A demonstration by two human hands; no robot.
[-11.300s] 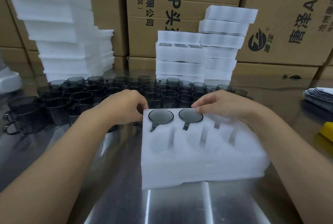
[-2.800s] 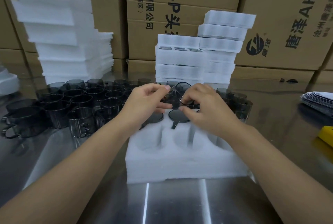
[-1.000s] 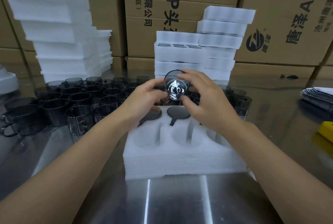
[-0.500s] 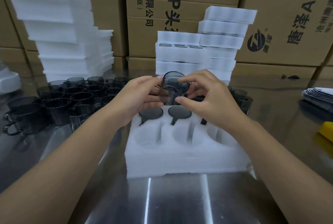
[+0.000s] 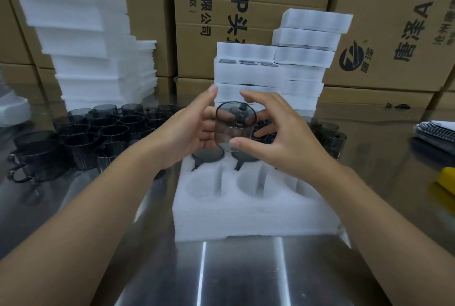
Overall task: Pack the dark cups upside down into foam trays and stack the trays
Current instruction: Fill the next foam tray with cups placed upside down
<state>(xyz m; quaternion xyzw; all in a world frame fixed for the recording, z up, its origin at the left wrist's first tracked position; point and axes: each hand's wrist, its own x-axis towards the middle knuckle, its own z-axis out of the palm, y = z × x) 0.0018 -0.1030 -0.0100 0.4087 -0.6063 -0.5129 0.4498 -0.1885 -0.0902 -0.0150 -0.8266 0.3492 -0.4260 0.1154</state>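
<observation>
We've got the left hand (image 5: 187,133) and right hand (image 5: 278,138) both gripping one dark cup (image 5: 234,125) above the foam tray (image 5: 246,212). Two upside-down cups (image 5: 208,155) sit in its far row.

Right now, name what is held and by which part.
A dark cup, by its side wall: left hand on the left, right hand with thumb at the lower edge.
</observation>
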